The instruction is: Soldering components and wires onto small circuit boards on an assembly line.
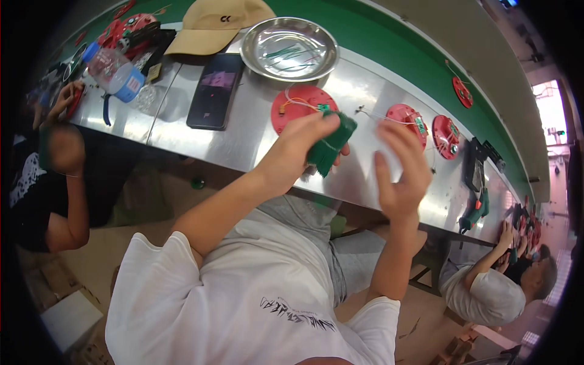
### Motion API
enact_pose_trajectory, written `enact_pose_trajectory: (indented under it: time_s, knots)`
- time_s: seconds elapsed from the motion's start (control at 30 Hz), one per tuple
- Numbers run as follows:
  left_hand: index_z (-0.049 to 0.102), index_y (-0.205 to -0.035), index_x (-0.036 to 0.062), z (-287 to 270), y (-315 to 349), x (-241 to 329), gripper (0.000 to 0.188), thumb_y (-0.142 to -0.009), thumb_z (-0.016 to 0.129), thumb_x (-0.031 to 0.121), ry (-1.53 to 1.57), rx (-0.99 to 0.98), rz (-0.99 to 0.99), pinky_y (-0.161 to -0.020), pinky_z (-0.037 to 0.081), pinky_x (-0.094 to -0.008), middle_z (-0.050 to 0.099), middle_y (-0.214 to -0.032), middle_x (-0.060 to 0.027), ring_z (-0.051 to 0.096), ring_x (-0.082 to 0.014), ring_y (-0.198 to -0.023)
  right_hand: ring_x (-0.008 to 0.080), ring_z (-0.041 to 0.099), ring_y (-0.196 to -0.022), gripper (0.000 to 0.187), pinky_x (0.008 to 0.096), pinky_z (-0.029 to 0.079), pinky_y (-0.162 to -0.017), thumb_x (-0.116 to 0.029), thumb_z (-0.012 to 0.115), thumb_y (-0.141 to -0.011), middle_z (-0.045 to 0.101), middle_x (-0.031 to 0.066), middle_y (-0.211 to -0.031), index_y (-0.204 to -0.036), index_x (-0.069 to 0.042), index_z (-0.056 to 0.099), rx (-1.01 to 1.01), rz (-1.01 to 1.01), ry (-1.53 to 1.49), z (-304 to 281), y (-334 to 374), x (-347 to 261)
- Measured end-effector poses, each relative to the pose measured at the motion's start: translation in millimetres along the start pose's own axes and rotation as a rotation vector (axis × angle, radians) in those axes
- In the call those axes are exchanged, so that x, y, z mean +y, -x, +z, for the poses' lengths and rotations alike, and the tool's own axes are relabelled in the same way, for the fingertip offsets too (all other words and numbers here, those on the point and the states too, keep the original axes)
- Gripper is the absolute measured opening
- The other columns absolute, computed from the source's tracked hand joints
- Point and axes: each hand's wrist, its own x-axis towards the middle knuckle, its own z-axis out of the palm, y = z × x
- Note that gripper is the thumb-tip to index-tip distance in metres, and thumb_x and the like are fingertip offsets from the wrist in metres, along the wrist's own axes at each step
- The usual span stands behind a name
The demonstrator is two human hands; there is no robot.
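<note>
My left hand (291,149) is closed around a bundle of thin green strips (332,143), with the thumb on top and fingertips showing at its far side. A round red plastic part (289,117) lies on the bench just beyond that hand. Pale wires and a small green circuit board (323,107) are on it; the bundle partly covers it. To the right, my right hand (401,176) is raised over the bench edge, fingers apart and slightly blurred, with nothing visible in it. Another red part with a circuit board (406,117) lies behind its fingers.
A steel bowl (255,68) holding loose green strips stands at the back, beside a tan cap (210,27). Left of it are a phone (214,91) and a plastic bottle (115,72). Another red part (446,137) and a green-black power tool (474,212) lie rightward. People sit at both sides.
</note>
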Motion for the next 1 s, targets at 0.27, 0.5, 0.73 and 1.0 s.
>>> enact_pose_trajectory:
  time_s: [0.27,0.5,0.73,1.0]
  knots:
    - [0.065,-0.108,0.0062,23.7,-23.1,1.9,0.027,-0.096,0.063,0.031,0.068,-0.032,0.019,-0.075,0.049,-0.0260,0.064,-0.097,-0.0017,0.061,-0.0099,-0.088,0.0203,0.065,-0.071,0.029,0.0305,0.052,-0.064,0.007,0.074,-0.082,0.065,0.0134,-0.095,-0.110,0.003,0.070,0.134,0.069,0.023,22.7,19.9,-13.7]
    - [0.055,-0.111,0.0054,33.6,-38.1,-24.1,0.027,-0.092,0.065,0.020,-0.244,-0.087,-0.005,-0.078,0.045,-0.0255,0.057,-0.098,-0.0008,0.054,-0.0081,-0.091,0.0345,0.068,-0.074,0.018,0.0381,0.054,-0.062,0.006,0.067,-0.085,0.067,0.0183,-0.096,-0.103,0.004,0.069,0.171,0.102,0.064,36.0,44.2,7.3]
    - [0.054,-0.116,0.0042,55.2,-37.1,-19.3,0.033,-0.091,0.067,0.021,-0.305,-0.109,-0.054,-0.076,0.047,-0.0255,0.057,-0.101,-0.0015,0.054,-0.0084,-0.090,0.0342,0.067,-0.075,0.017,0.0381,0.053,-0.063,0.006,0.064,-0.084,0.067,0.0181,-0.096,-0.100,0.004,0.069,0.280,0.082,0.015,31.3,47.5,23.2]
    - [0.054,-0.125,0.0025,77.9,-44.5,-12.0,0.044,-0.089,0.071,0.023,-0.451,-0.222,0.016,-0.081,0.050,-0.0279,0.063,-0.101,-0.0063,0.060,-0.0124,-0.090,0.0320,0.055,-0.068,0.008,0.0374,0.043,-0.059,-0.002,0.060,-0.089,0.053,0.0142,-0.081,-0.095,0.003,0.057,0.309,0.079,0.079,16.9,51.7,37.9]
